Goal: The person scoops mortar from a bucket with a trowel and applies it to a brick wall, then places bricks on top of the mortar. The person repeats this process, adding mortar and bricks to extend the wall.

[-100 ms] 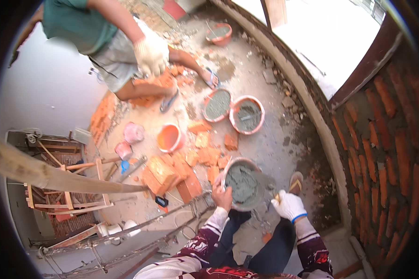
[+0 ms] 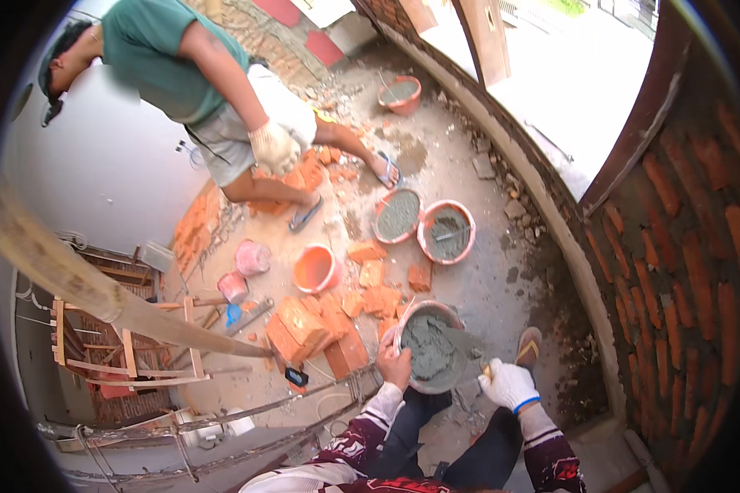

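Observation:
Bare-skinned, my left hand (image 2: 393, 361) grips the left rim of a bucket (image 2: 448, 308) full of wet grey mortar (image 2: 426, 349). In a white glove, my right hand (image 2: 508, 382) holds the wooden handle of a trowel (image 2: 467, 345), whose blade is at the bucket's right side. Just left of the bucket lie broken orange bricks (image 2: 296, 327). Beyond it stand two more buckets of mortar (image 2: 397, 212) (image 2: 446, 230) and an orange bucket (image 2: 315, 267).
A co-worker (image 2: 177, 70) in a green shirt and gloves steps across brick rubble at the upper left. A bamboo pole (image 2: 123, 300) and rebar (image 2: 288, 403) cross the left and lower left. A brick wall (image 2: 674, 312) rises on the right. A mortar bucket (image 2: 401, 100) sits farther back.
The view has shifted slightly, so most of the scene sits lower, showing more of the co-worker's upper body. My hands keep their grip on bucket and trowel.

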The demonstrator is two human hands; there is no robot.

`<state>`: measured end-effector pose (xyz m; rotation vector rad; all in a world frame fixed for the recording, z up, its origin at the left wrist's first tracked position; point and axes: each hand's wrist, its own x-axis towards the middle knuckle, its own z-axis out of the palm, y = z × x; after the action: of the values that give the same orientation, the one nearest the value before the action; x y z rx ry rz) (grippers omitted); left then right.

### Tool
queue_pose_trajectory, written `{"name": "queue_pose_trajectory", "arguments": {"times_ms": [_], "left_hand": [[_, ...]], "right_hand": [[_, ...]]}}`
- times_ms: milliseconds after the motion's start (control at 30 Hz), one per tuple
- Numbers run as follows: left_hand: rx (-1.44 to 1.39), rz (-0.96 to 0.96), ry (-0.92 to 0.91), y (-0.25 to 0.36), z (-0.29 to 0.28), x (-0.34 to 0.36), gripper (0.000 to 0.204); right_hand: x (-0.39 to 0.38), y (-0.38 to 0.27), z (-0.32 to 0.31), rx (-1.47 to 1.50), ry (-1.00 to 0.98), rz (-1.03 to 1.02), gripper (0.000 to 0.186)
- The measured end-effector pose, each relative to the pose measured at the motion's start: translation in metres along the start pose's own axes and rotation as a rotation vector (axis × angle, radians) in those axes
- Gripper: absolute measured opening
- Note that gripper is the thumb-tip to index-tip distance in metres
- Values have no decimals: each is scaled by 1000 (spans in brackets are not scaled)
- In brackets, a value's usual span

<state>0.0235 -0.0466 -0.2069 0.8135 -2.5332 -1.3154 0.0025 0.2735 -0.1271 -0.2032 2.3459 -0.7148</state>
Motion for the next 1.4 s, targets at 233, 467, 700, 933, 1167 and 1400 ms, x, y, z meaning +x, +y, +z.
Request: {"name": "queue_pose_trajectory", "arguments": {"times_ms": [233,467,700,933,1167,1400], "left_hand": [[43,179,-45,77,-75,15,32],[-340,191,-299,212,-103,15,49],[-449,233,-516,312,-100,-39,51],[-286,294,-375,363,-65,-78,31],[-705,332,-405,432,-54,-140,17],[-669,228,-537,469,-44,-162,8]], "right_hand": [[-71,-75,-31,47,92,-140,37],[-171,-116,-105,0,291,58,38],[-216,-123,-145,-74,355,139,35],[-278,-130,-176,1,215,-14,43],[-354,-86,-266,-414,543,-38,18],[-326,-51,-253,15,162,76,38]]}}
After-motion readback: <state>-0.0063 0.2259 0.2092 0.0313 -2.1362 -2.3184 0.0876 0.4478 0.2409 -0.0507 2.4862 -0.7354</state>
